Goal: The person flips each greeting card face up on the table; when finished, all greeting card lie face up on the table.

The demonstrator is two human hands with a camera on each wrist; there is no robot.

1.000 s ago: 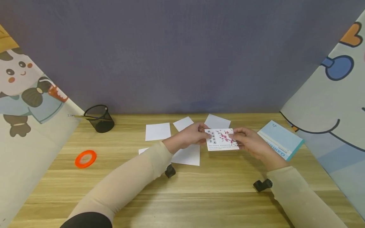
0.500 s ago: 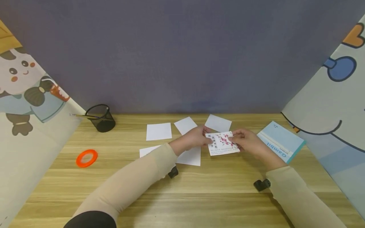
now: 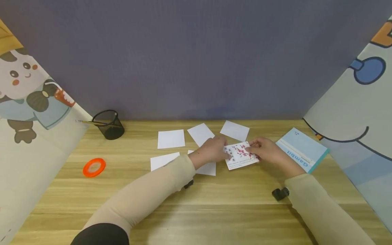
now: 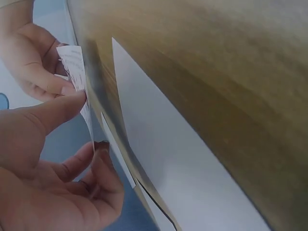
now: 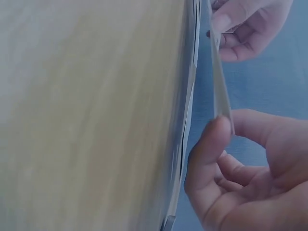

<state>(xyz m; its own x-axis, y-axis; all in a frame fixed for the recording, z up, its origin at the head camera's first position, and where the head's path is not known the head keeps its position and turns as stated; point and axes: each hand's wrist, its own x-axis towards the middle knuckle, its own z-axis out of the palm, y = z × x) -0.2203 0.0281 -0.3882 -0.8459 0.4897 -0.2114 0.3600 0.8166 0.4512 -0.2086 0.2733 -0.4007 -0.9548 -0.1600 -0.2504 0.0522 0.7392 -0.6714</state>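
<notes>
Lowered since a second ago, the printed card (image 3: 241, 155) is pinched at both ends by left hand (image 3: 212, 150) and right hand (image 3: 264, 149), not yet released onto the surface (image 3: 232, 200) at frame centre.

A card (image 5: 220, 91) shows edge-on as a thin pale strip, running from the upper middle down toward the lower right. The right hand (image 5: 245, 178) fills the lower right corner, its thumb and a fingertip (image 5: 211, 137) pinching the card's near end in a light grip. At the top right the left hand (image 5: 248, 29) pinches the far end. The wooden surface (image 5: 91, 115) takes up the left half, blurred, with white sheets (image 5: 188, 103) lying along its edge.
</notes>
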